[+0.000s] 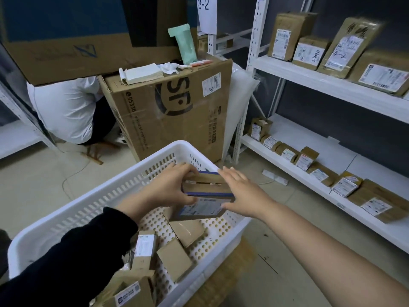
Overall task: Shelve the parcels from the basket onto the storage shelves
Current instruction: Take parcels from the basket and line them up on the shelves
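One parcel is up in your hands, just over the white basket. Your left hand has its fingers curled round the parcel's left end. Your right hand lies flat, fingers straight, against its right side. You look to be at the picking-up step. Next you will likely need to turn right and carry it to a bare spot on the white shelves. The parcel is a flat brown cardboard box with blue edges and a paper label underneath. The basket is hard plastic, full of little holes, with more small brown boxes inside.
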